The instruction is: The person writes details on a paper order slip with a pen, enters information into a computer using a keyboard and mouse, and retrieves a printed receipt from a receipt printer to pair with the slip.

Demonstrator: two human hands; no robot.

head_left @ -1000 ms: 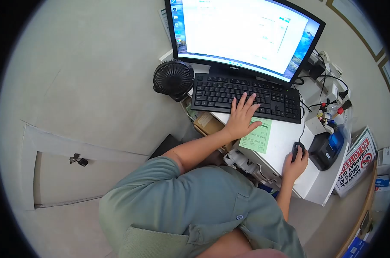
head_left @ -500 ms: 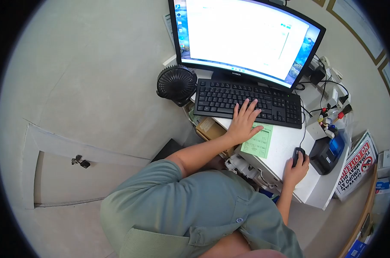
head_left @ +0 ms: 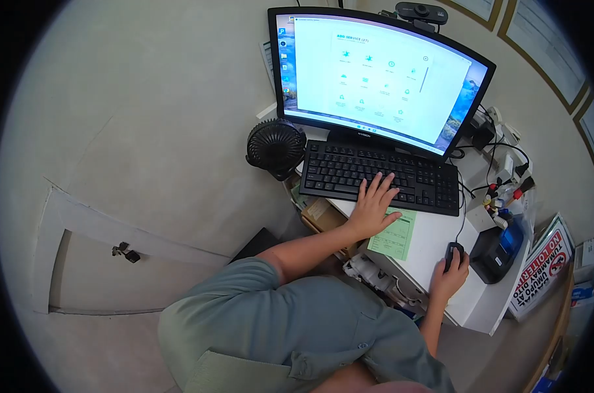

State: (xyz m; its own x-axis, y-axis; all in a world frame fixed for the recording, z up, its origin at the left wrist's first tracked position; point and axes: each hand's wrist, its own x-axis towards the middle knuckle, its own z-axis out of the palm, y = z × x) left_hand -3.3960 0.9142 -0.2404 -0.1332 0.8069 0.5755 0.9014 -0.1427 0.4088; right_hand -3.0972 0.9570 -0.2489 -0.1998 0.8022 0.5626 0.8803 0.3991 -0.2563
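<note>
Head view: fan point(head_left: 275, 147) and green slip point(head_left: 394, 239) beside keyboard point(head_left: 382, 164)

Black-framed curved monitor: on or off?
On. The black-framed curved monitor is lit: a white window headed ADD SERVICE, with rows of small icons, over a blue desktop background.

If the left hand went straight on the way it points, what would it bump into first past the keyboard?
Probably the monitor: the left hand lies over the keyboard, pointing towards the screen's lower edge. Depth is unclear there, so it might slip underneath.
</note>
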